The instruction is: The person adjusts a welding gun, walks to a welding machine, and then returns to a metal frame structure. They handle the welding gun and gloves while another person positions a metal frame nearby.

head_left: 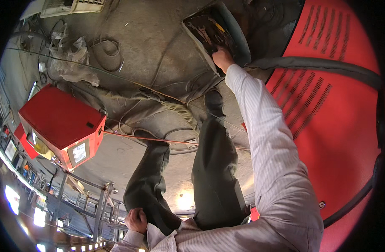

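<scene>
My right arm stretches forward to an open metal box (pixel 238 29) of hand tools on the floor. Inside it, my right hand (pixel 222 59) reaches in among the tools, its fingertips lost in the dark interior. Just beyond the fingers lie a wrench (pixel 195 28), a reddish-handled tool (pixel 205 35) and a yellow-handled tool (pixel 217 26). Whether the hand grips any of them I cannot tell. My left hand (pixel 136 220) rests by my left thigh with its fingers curled in, and no object shows in it.
A large red vented cabinet (pixel 327 113) stands close on the right, with a thick dark hose (pixel 314 63) across it. At left sits a red machine (pixel 62 122) with a small panel. An orange cable (pixel 150 137), thin lines and crumpled plastic (pixel 73 63) lie across the floor.
</scene>
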Action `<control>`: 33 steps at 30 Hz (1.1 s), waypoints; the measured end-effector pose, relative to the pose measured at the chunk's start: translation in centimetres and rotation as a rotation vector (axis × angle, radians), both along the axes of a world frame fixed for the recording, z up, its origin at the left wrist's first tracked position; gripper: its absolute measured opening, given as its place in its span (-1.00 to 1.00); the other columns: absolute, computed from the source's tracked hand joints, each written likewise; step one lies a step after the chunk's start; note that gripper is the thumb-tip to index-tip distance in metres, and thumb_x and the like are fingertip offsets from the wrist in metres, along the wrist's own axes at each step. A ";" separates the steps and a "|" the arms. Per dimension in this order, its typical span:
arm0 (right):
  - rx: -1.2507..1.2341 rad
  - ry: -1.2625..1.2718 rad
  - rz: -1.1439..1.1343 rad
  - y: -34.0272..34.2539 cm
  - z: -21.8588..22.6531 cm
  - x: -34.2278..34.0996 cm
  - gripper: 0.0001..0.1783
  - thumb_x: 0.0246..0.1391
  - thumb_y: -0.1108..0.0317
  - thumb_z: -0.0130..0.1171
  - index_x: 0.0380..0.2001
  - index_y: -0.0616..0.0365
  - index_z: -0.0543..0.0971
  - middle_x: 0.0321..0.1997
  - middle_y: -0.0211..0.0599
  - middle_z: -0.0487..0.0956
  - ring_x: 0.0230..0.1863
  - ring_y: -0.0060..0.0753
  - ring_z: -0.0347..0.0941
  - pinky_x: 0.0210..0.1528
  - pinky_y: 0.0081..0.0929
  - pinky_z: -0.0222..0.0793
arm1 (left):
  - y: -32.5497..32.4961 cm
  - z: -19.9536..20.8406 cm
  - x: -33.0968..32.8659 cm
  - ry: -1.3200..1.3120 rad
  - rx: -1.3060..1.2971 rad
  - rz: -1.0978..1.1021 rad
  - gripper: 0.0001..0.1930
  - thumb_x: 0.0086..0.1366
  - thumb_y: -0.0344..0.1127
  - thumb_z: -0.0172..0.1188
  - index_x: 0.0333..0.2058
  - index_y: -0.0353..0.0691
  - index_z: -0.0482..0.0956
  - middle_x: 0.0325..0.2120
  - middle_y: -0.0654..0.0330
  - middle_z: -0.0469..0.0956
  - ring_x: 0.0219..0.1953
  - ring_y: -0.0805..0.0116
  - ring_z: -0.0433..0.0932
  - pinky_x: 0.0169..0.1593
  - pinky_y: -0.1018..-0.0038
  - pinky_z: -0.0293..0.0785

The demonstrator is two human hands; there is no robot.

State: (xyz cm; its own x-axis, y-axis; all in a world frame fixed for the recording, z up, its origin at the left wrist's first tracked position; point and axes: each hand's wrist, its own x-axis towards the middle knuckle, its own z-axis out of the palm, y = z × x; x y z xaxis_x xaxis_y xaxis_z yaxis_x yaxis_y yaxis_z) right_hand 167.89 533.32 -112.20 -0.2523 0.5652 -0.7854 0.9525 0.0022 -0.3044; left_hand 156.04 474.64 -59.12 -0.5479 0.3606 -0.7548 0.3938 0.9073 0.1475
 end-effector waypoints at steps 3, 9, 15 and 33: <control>0.021 -0.036 0.448 -0.4 0.3 0.2 -0.43 0.26 0.29 0.07 0.33 0.08 0.58 0.37 0.10 0.57 0.33 0.15 0.52 0.33 -0.12 0.47 | 0.4 -0.1 -0.4 0.004 -0.007 -0.010 -0.91 0.27 -0.34 0.25 -0.28 -0.13 0.69 -0.39 0.05 0.70 -0.38 -0.10 0.69 -0.29 0.08 0.61; 0.140 0.109 -0.219 -0.6 2.5 2.8 -0.52 0.24 0.31 0.18 0.20 0.19 0.64 0.34 0.09 0.58 0.35 0.11 0.50 0.33 -0.12 0.46 | 1.1 -0.4 -1.3 -0.007 -0.008 -0.033 -0.90 0.27 -0.34 0.24 -0.29 -0.14 0.70 -0.39 0.04 0.70 -0.38 -0.11 0.69 -0.30 0.08 0.60; 0.337 -0.099 0.180 1.2 2.1 3.6 -0.50 0.32 0.29 0.10 0.23 0.33 0.56 0.35 0.15 0.56 0.32 0.22 0.53 0.33 -0.07 0.48 | 1.2 -0.5 -1.6 -0.007 -0.022 -0.024 -0.90 0.27 -0.34 0.25 -0.28 -0.14 0.70 -0.38 0.04 0.70 -0.38 -0.12 0.69 -0.30 0.08 0.60; 0.215 -0.026 0.295 -1.9 3.1 3.2 -0.65 0.22 0.38 0.08 -0.05 0.31 0.72 0.08 0.19 0.70 0.19 0.20 0.60 0.26 -0.07 0.51 | 1.0 -0.6 -1.3 0.002 -0.031 -0.038 -0.89 0.26 -0.33 0.24 -0.28 -0.14 0.71 -0.36 0.03 0.71 -0.36 -0.11 0.71 -0.29 0.09 0.62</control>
State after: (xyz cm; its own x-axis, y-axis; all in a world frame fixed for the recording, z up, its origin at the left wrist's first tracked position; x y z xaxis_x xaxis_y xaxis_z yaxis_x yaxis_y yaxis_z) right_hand 171.10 531.38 -109.12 -0.4108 0.6238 -0.6649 0.9087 0.3395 -0.2429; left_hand 154.77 475.67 -59.75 -0.5359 0.3580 -0.7646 0.4287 0.8956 0.1189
